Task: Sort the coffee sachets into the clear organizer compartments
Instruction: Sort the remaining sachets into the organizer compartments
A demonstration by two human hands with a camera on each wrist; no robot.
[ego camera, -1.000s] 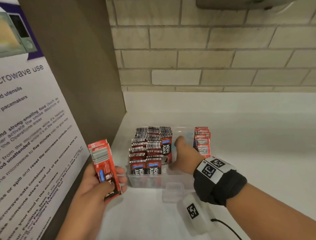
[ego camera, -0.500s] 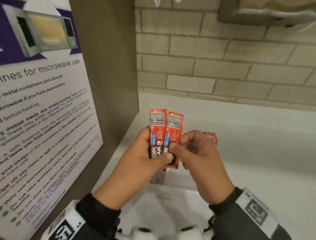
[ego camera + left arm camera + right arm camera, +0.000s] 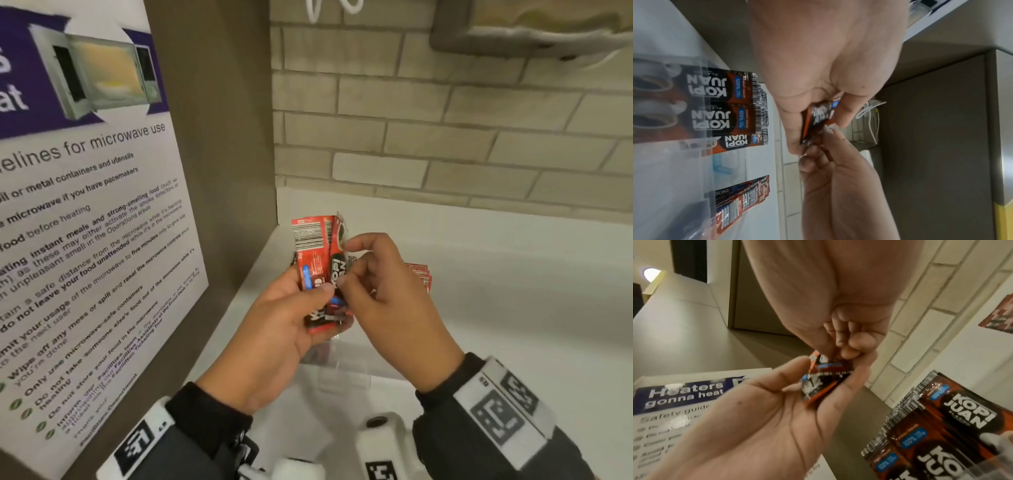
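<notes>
My left hand (image 3: 308, 308) grips a small stack of red coffee sachets (image 3: 313, 253) upright above the clear organizer (image 3: 342, 371). My right hand (image 3: 356, 270) pinches the front sachet (image 3: 338, 274) of that stack between thumb and fingers; its black printed face shows. In the left wrist view the held sachets (image 3: 816, 120) sit between my left fingers, with the right hand's fingertips (image 3: 818, 154) touching them from below. Rows of black-faced sachets (image 3: 725, 105) fill one organizer compartment; red-backed ones (image 3: 742, 199) stand in another. The hands hide most of the organizer in the head view.
A brown cabinet side with a microwave guidelines poster (image 3: 85, 240) stands close on the left. A brick wall (image 3: 445, 120) backs the white counter (image 3: 513, 308). A white cable (image 3: 869, 113) hangs near the wall.
My right hand left the organizer and came to the stack as my left hand brought it over the organizer. The front sachet has since turned its black face outward.
</notes>
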